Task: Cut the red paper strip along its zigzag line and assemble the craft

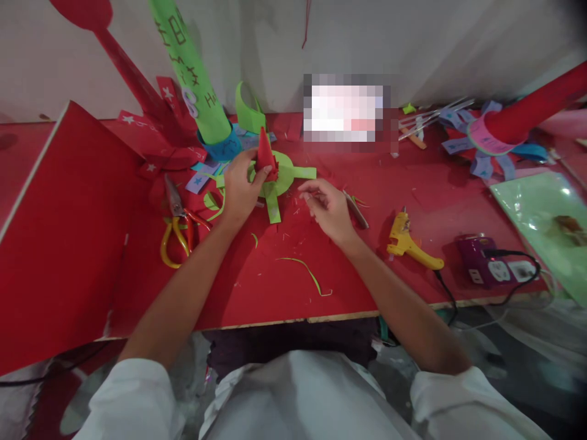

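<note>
My left hand (245, 183) is closed around the lower part of a small red cone (265, 150), which stands point up. Beneath the cone lies a flat green disc (285, 174) with strips sticking out from its edge, one of them a front strip (273, 206). To the right of the disc, my right hand (328, 208) hovers low over the table with its fingers apart and slightly curled, and I see nothing in it. A slim grey tool (356, 211), perhaps a cutter, lies just beyond that hand.
Yellow-handled scissors (174, 229) and red-handled pliers (195, 220) lie at left, beside a large red board (68, 244). On the right are a yellow glue gun (408, 241), a purple power socket (486, 263) and a red tube (541, 107). Behind stands a lettered green tube (192, 73).
</note>
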The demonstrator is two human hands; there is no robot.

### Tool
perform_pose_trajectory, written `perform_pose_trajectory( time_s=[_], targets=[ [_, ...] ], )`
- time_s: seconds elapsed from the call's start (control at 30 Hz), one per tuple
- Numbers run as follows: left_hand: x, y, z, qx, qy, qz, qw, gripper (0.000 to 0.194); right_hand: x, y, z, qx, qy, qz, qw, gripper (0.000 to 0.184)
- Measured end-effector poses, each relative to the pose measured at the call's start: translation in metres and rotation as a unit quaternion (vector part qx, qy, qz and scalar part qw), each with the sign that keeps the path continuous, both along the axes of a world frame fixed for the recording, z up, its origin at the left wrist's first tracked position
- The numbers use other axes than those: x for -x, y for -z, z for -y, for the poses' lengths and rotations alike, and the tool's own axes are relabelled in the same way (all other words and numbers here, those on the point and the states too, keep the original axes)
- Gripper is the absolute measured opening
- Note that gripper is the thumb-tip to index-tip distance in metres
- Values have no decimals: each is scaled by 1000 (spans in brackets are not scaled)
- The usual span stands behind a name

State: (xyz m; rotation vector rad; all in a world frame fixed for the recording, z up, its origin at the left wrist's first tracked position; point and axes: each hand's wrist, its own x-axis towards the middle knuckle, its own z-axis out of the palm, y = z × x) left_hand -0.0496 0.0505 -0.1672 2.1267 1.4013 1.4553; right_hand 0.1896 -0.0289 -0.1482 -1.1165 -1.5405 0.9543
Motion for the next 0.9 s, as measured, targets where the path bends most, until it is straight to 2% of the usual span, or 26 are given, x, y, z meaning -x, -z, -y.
perform_pose_trajectory(
  time_s=[0.17, 0.33, 0.43, 0.67, 0.9],
  targets=[
    [-4, -13, 13, -14, 12, 53, 998, 46, -3, 3, -2, -41, 35, 2, 999, 16],
    [-19, -10, 29, 21, 94, 20, 995, 41, -11, -3, 0, -151, 138, 14, 979, 20],
    [-27, -9, 37, 38, 135, -3, 990, 44, -17, -6, -1, -190, 161, 31, 968, 21],
    [-31, -9, 41, 119, 172, -8, 978, 48, -19, 6, -14, -142, 90, 94, 981, 12],
    [-32, -6, 40, 124, 216, 22, 968, 48, -12, 12, -13, -122, 32, 142, 982, 14]
  ],
)
